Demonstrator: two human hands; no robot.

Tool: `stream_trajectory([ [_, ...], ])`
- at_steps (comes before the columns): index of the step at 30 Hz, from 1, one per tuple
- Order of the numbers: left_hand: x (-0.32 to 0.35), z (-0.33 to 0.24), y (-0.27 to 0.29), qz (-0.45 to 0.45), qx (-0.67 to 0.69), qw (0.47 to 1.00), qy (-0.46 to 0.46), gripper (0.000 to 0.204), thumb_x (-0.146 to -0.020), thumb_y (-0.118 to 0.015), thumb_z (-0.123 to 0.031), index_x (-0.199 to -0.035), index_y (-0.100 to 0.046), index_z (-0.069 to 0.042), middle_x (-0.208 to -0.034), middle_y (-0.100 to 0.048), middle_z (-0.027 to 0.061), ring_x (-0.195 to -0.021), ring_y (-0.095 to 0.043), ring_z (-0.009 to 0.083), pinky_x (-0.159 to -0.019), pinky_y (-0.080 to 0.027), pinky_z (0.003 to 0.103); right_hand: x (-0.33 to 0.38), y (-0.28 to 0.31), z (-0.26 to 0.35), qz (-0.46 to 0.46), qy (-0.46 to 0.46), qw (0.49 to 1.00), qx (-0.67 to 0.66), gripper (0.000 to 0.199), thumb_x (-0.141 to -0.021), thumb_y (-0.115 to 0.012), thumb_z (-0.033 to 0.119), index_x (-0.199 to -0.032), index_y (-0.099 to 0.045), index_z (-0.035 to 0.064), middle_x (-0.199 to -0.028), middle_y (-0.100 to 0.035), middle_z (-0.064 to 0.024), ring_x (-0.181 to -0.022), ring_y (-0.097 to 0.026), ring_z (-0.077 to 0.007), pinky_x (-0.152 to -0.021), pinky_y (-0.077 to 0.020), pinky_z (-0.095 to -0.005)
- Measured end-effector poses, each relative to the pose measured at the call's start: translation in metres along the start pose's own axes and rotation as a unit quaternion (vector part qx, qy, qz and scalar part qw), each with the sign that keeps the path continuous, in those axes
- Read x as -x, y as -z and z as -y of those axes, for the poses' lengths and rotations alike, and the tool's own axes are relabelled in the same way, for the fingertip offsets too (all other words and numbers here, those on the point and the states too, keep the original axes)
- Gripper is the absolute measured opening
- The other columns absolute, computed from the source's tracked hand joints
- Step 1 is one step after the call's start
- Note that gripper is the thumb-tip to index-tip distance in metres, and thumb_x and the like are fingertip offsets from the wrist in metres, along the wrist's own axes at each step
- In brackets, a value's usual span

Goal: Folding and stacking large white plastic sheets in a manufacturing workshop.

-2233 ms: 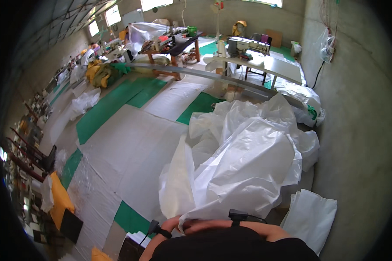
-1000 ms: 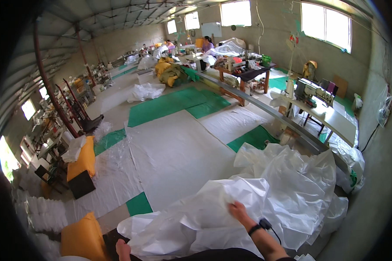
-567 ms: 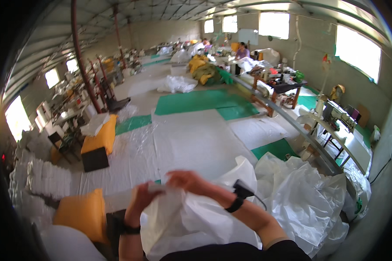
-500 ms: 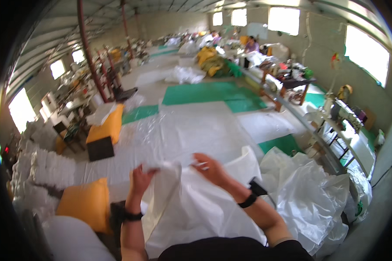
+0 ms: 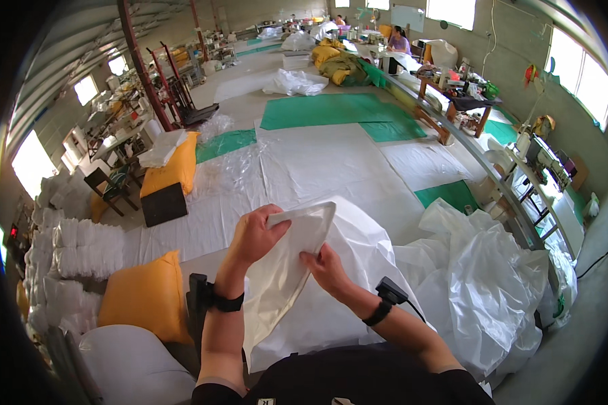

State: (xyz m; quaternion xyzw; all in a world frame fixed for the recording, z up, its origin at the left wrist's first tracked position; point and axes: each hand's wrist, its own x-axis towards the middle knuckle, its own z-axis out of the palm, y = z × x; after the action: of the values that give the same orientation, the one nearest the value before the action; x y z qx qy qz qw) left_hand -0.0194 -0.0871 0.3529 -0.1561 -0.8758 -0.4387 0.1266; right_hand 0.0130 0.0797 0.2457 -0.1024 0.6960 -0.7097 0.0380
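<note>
While folded, bag (image 5: pixel 297 256) between hands (image 5: pixel 253 236).

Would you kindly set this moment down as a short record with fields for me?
Setting: large workshop, floor laid with white and green sheets
Left hand: grips the upper corner of a white plastic bag, thumb over its edge
Right hand: pinches the same bag lower down, fingers on its face
Bag: held up before the person, folded at the top, hanging slack
Wrists: a dark band on each
Nearby right: heap of crumpled white bags
Nearby left: orange sacks, stacked white bundles
Background: a seated person at a table
</note>
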Motion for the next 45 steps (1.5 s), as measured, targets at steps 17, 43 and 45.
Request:
stream_trajectory([
  [17,-0.074,0.049,-0.068,-0.027,0.036,0.999,0.026,0.023,-0.080,-0.073,-0.021,-0.079,-0.068,0.001,-0.065,-0.057,-0.0052,-0.060,-0.044,0.0054,-0.053,-0.041,0.026,-0.006,0.061,-0.070,-0.019,0.002,0.999,-0.043,0.037,-0.084,-0.067,0.035,-0.086,-0.053,0.0011,-0.071,-0.054,-0.0053,-0.067,-0.050,-0.0129,-0.060,-0.0444,-0.0319],
  [43,-0.064,0.084,0.066,-0.480,0.231,0.844,0.063,0.027,-0.082,-0.069,-0.028,-0.096,-0.063,-0.005,-0.085,-0.062,0.0025,-0.073,-0.056,0.0106,-0.066,-0.045,0.026,-0.068,0.336,0.099,-0.144,0.203,0.918,0.309,0.030,-0.075,-0.076,0.028,-0.080,-0.062,0.0020,-0.063,-0.058,-0.0114,-0.054,-0.053,-0.0202,-0.053,-0.0437,-0.0315],
  [45,-0.046,0.091,0.127,-0.562,0.213,0.798,0.033,0.031,-0.083,-0.068,-0.031,-0.098,-0.062,-0.004,-0.088,-0.062,0.0065,-0.076,-0.059,0.0157,-0.069,-0.048,0.030,-0.063,0.319,0.082,-0.059,0.187,0.919,0.343,0.033,-0.073,-0.078,0.030,-0.083,-0.063,0.0020,-0.067,-0.060,-0.0132,-0.057,-0.055,-0.0221,-0.057,-0.0456,-0.0327],
])
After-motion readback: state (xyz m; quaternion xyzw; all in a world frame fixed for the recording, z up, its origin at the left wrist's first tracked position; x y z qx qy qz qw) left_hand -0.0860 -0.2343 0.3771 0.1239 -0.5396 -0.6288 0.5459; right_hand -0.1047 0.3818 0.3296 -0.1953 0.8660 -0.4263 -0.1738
